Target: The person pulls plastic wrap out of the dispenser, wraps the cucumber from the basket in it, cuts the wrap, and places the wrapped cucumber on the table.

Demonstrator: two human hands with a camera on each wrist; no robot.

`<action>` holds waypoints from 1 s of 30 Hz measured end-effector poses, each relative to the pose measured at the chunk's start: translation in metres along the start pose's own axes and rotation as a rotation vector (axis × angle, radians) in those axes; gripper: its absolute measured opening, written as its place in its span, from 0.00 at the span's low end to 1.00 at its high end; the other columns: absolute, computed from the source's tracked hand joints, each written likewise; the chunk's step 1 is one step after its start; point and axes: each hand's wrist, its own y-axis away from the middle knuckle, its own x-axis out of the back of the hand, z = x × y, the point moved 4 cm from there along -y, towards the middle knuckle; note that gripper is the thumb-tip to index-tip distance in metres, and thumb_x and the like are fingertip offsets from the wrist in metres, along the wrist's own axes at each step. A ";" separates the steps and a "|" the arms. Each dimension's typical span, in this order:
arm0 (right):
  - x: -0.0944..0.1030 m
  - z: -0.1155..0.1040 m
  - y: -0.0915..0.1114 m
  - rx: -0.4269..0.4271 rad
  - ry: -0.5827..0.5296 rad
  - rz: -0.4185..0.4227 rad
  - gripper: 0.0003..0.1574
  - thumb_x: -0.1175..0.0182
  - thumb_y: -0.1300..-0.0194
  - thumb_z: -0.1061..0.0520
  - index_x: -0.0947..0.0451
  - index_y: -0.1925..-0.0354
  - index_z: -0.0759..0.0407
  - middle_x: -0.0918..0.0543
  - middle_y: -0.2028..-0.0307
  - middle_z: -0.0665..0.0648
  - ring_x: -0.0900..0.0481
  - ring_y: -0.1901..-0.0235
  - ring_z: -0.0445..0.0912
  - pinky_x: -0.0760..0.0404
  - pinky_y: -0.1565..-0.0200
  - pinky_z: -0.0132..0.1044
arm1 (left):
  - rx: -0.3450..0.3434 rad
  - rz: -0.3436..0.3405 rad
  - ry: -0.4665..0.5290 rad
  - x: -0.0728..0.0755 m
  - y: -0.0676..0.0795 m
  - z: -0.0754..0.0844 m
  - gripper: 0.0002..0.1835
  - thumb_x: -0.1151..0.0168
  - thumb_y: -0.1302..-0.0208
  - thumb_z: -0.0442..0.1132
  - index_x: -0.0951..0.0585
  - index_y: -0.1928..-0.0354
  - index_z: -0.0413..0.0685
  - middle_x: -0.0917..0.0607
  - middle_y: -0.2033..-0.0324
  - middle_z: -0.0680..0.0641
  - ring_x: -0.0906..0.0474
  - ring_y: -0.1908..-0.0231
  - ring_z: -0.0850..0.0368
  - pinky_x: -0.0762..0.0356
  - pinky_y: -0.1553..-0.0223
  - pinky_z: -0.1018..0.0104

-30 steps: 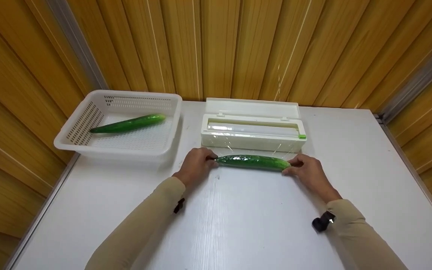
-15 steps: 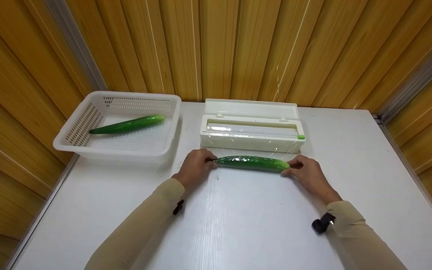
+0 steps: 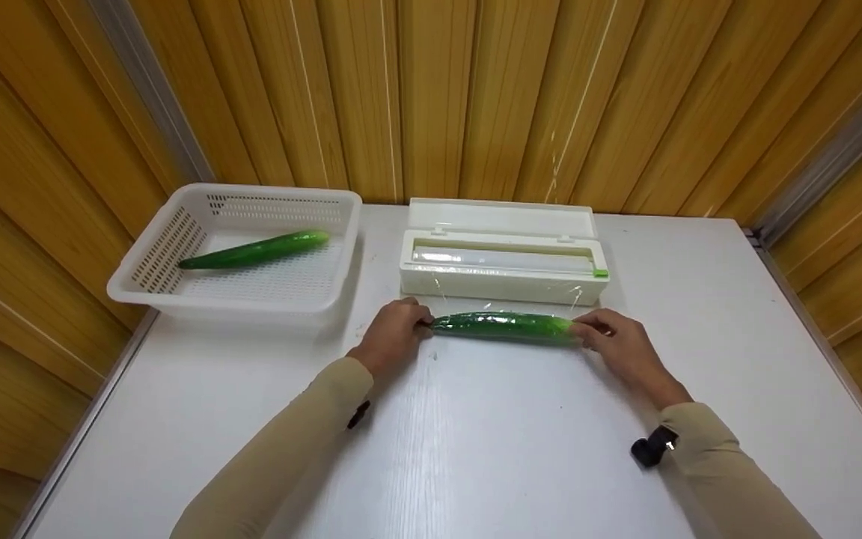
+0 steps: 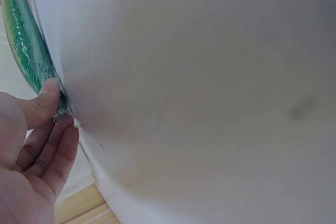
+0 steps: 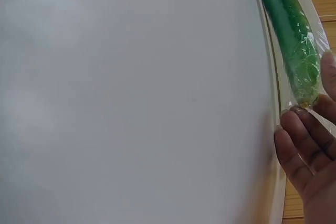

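Note:
A green cucumber wrapped in shiny cling film lies crosswise before me, between my hands. My left hand pinches its dark tapered end, thumb over the film in the left wrist view, where the wrapped cucumber runs up along the edge. At the pale end, my right hand holds the tip with thumb and fingers. In the right wrist view this end of the cucumber shows wrinkled film, with the fingers bent right below it. Clear film stretches back toward the white dispenser box, whose lid stands raised behind a film roll.
At the left stands a white perforated basket with another cucumber in it. The box has a small green slider at its right end. Wood-look panels close off the back and sides of the white table.
My right hand has shifted slightly right, and its fingers have changed their hold at the pale end. The cucumber has turned a little in place. My left hand keeps its pinch.

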 end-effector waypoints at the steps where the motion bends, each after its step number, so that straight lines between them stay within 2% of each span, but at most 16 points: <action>1: 0.001 0.000 0.000 0.003 -0.007 0.011 0.22 0.32 0.25 0.45 0.14 0.47 0.61 0.12 0.57 0.57 0.14 0.61 0.50 0.17 0.60 0.31 | 0.005 -0.007 0.000 0.000 0.001 0.000 0.06 0.25 0.35 0.29 0.09 0.57 0.39 0.14 0.64 0.45 0.15 0.58 0.48 0.16 0.50 0.57; 4: 0.008 -0.001 -0.003 -0.002 0.006 0.092 0.26 0.33 0.24 0.44 0.18 0.44 0.64 0.13 0.55 0.60 0.15 0.63 0.51 0.18 0.64 0.30 | 0.011 -0.021 -0.018 0.000 0.002 0.000 0.05 0.26 0.34 0.29 0.09 0.57 0.41 0.15 0.64 0.47 0.15 0.57 0.50 0.16 0.51 0.58; 8: 0.021 -0.003 -0.014 -0.030 0.031 0.213 0.38 0.33 0.25 0.42 0.28 0.33 0.67 0.18 0.45 0.67 0.19 0.55 0.55 0.22 0.61 0.30 | 0.014 -0.025 -0.048 0.000 0.000 0.001 0.05 0.27 0.34 0.29 0.09 0.57 0.41 0.15 0.64 0.47 0.16 0.58 0.50 0.17 0.50 0.58; 11: 0.029 -0.003 -0.024 -0.040 0.034 0.228 0.48 0.33 0.25 0.41 0.38 0.23 0.66 0.23 0.37 0.70 0.21 0.48 0.59 0.25 0.54 0.35 | 0.020 -0.031 -0.063 0.001 -0.001 0.002 0.05 0.27 0.33 0.29 0.09 0.57 0.41 0.15 0.65 0.47 0.16 0.59 0.51 0.17 0.51 0.57; 13: 0.032 -0.003 -0.030 -0.034 0.036 0.218 0.50 0.34 0.24 0.42 0.42 0.19 0.65 0.25 0.35 0.72 0.21 0.46 0.61 0.25 0.51 0.39 | 0.023 -0.037 -0.067 0.001 -0.001 0.002 0.06 0.28 0.33 0.28 0.09 0.57 0.42 0.15 0.65 0.47 0.17 0.60 0.51 0.17 0.51 0.57; 16: 0.034 -0.004 -0.038 -0.002 0.046 0.209 0.46 0.33 0.24 0.46 0.38 0.21 0.65 0.23 0.38 0.72 0.20 0.45 0.63 0.26 0.48 0.37 | 0.026 -0.041 -0.066 0.001 -0.001 0.003 0.06 0.29 0.33 0.28 0.09 0.57 0.42 0.15 0.64 0.47 0.17 0.59 0.51 0.17 0.51 0.57; 19: 0.036 -0.003 -0.044 0.045 0.051 0.229 0.40 0.30 0.26 0.51 0.30 0.25 0.67 0.20 0.44 0.69 0.18 0.47 0.60 0.25 0.50 0.27 | 0.023 -0.038 -0.064 0.000 -0.002 0.004 0.06 0.28 0.33 0.28 0.09 0.57 0.42 0.15 0.64 0.47 0.17 0.59 0.50 0.17 0.51 0.56; 22: 0.036 -0.001 -0.046 0.082 0.033 0.265 0.36 0.28 0.29 0.56 0.26 0.29 0.68 0.18 0.47 0.68 0.17 0.51 0.48 0.25 0.52 0.19 | 0.018 -0.038 -0.065 -0.001 -0.002 0.004 0.05 0.28 0.34 0.28 0.09 0.58 0.42 0.15 0.65 0.46 0.17 0.60 0.50 0.17 0.51 0.56; 26: 0.036 0.004 -0.046 0.105 0.001 0.308 0.34 0.26 0.32 0.62 0.23 0.31 0.67 0.17 0.50 0.67 0.21 0.56 0.31 0.25 0.53 0.17 | 0.020 -0.045 -0.063 -0.001 -0.003 0.003 0.05 0.26 0.34 0.30 0.09 0.57 0.41 0.15 0.64 0.47 0.17 0.60 0.51 0.17 0.51 0.57; 28: 0.034 0.005 -0.046 0.116 -0.004 0.318 0.34 0.26 0.32 0.63 0.23 0.31 0.67 0.17 0.51 0.67 0.21 0.57 0.31 0.24 0.53 0.18 | 0.020 -0.045 -0.064 -0.001 -0.002 0.002 0.05 0.26 0.34 0.30 0.09 0.57 0.42 0.15 0.64 0.47 0.17 0.59 0.51 0.17 0.51 0.57; 30: 0.033 0.006 -0.047 0.130 -0.001 0.322 0.34 0.26 0.33 0.63 0.22 0.32 0.66 0.16 0.51 0.67 0.18 0.56 0.36 0.24 0.53 0.18 | 0.022 -0.044 -0.059 0.000 -0.001 0.001 0.06 0.25 0.34 0.30 0.09 0.56 0.41 0.14 0.63 0.47 0.16 0.58 0.51 0.17 0.50 0.58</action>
